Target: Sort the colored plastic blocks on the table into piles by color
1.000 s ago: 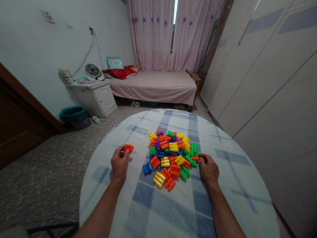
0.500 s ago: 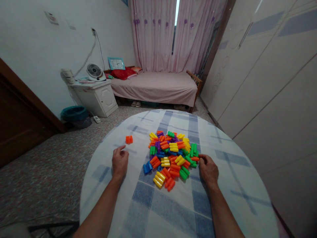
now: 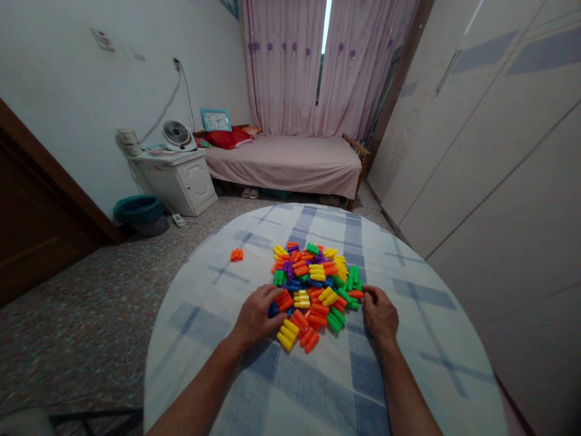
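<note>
A heap of small plastic building blocks in orange, yellow, green, blue and purple lies on the table; each looks like short joined tubes. My left hand reaches over the heap's left edge, thumb and fingers apart around a blue block that it partly hides. Its fingertips are by an orange block. A yellow block lies just beyond the thumb. At the heap's right side my right hand rests with curled fingers, close to an orange block; no block shows in it. One orange block lies apart on the left.
The round table wears a blue and white checked cloth. Beyond it are a bed, a white cabinet with a fan, and a teal-lined bin. A wardrobe stands on the right.
My left hand has moved right, from beside the lone orange block to the heap's left edge, around the blue block. The right hand stays about where it was.
</note>
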